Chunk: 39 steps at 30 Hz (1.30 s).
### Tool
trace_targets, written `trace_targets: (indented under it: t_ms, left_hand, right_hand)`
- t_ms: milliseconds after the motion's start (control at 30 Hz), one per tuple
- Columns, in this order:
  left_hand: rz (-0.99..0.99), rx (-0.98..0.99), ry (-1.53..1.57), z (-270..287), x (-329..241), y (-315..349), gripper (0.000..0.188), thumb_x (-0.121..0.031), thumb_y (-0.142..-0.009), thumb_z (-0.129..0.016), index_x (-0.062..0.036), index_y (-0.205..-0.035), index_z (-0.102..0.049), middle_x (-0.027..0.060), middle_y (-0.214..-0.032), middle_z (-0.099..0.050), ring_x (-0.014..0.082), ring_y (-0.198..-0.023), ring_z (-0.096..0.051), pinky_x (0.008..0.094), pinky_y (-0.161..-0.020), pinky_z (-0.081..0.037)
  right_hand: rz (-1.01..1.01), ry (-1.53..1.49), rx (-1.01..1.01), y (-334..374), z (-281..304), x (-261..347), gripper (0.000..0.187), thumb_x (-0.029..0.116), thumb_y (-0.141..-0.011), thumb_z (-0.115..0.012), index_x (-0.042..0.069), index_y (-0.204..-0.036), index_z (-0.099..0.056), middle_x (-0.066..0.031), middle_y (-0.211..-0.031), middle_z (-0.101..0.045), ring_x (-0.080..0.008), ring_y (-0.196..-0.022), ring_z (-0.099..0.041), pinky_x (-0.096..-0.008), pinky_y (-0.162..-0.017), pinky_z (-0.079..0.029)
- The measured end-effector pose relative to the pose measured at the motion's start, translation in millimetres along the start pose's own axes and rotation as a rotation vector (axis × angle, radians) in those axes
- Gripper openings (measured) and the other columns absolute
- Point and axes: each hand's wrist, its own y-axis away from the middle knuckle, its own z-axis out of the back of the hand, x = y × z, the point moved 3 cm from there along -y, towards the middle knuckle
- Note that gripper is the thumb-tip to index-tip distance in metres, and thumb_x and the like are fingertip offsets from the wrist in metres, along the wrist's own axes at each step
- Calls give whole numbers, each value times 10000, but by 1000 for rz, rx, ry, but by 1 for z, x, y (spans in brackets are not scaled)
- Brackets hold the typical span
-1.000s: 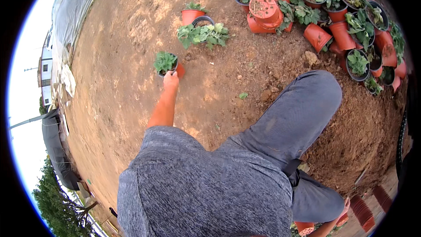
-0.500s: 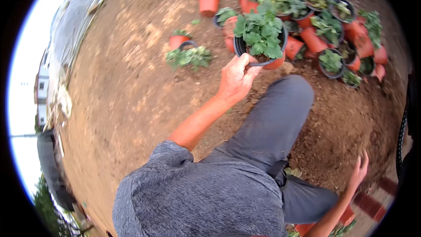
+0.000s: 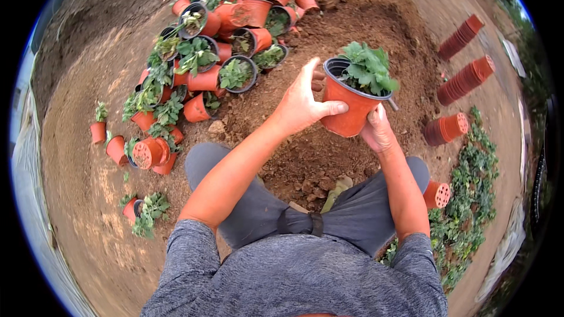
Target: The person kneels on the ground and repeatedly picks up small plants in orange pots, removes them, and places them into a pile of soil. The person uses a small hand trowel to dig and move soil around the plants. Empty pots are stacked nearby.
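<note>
An orange plastic pot (image 3: 346, 108) with a black inside holds a leafy green plant (image 3: 367, 67); it is in the air in front of me, slightly tilted. My right hand (image 3: 379, 132) grips its right side, thumb near the rim and the other fingers mostly hidden beneath. At its left side is my left hand (image 3: 302, 100), fingers apart and thumb lying against the pot's wall. A short thin dark stick-like piece (image 3: 393, 104) sticks out beside the rim above my right hand; what it belongs to is hidden.
Many tipped orange pots (image 3: 202, 82) with plants lie heaped at the left. Loose brown soil (image 3: 364, 17) is mounded ahead and between my knees. Stacks of nested pots (image 3: 464, 82) lie at the right, near a bed of cut green plants (image 3: 464, 217).
My left hand has brought the potted plant from beside the heap to in front of me. My right hand has come up and taken hold of it; my view has swung right.
</note>
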Motion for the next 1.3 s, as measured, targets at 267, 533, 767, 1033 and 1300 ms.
trace_targets:
  t_ms: [267,533,767,1033,1300]
  left_hand:
    - [183,226,555,-55,39,-1,841,-203,-674,-870,-10,-1339,-391,105,-1282,-536,197,-1180,-523,366,-1024,-421]
    - [252,124,652,-67,45,-12,817,-260,-706,-860,-7,-1339,-410,113,-1281,-545,200,-1192,-526,365,-1032,-414]
    - [449,175,602,-67,60,-6,789,-273,-711,-855,28,-1299,-422,128,-1236,-560,199,-1147,-550,348,-994,-444]
    - [404,68,601,-73,59,-8,734,-250,-731,-841,0,-1290,-437,118,-1241,-568,192,-1140,-562,348,-974,-462]
    - [170,291,437,-67,58,-13,904,-205,-678,-871,14,-1389,-358,127,-1327,-510,222,-1245,-480,391,-1066,-380]
  right_hand:
    - [3,9,-164,17,37,-38,932,410,-635,-891,6,-1330,-419,-102,-1287,-541,-208,-1188,-528,-379,-1028,-415]
    - [8,-103,-305,7,38,-27,721,317,-759,-825,14,-1296,-452,-89,-1255,-559,-193,-1146,-552,-360,-1001,-441]
    - [-50,-74,-296,12,46,-46,782,270,-726,-855,13,-1306,-398,-106,-1250,-537,-200,-1155,-546,-367,-994,-447]
    - [72,-95,-297,8,43,-36,798,403,-789,-773,44,-1371,-360,-116,-1312,-512,-240,-1213,-520,-402,-1017,-438]
    - [-119,-721,-221,13,28,-31,799,738,-899,-270,169,-1457,-324,-122,-1440,-423,-358,-1298,-441,-631,-984,-421]
